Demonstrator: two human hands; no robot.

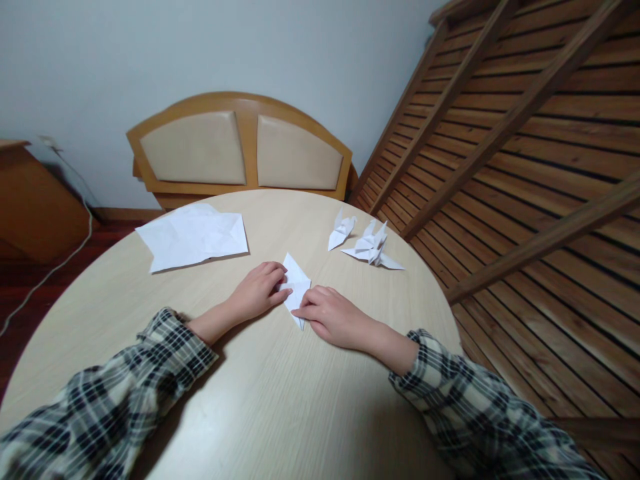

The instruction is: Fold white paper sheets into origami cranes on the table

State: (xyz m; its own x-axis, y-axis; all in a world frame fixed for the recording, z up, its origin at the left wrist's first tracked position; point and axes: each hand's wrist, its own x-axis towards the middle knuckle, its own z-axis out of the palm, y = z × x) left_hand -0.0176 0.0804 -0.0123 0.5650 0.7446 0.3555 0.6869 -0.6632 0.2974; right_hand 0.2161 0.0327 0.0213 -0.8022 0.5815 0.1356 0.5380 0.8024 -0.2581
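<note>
A small white folded paper (297,283) lies flat near the middle of the round pale wooden table (260,400). My left hand (257,291) rests on its left edge with curled fingers pressing the fold down. My right hand (334,318) lies on the paper's lower right side, its fingers together and the fingertips pinning the pointed lower part. Both arms wear plaid sleeves.
A stack of flat white paper sheets (195,237) lies at the back left of the table. Two finished folded paper figures (342,231) (373,248) stand at the back right. A padded wooden chair back (240,147) is behind the table; a wooden slatted frame (525,167) leans at right.
</note>
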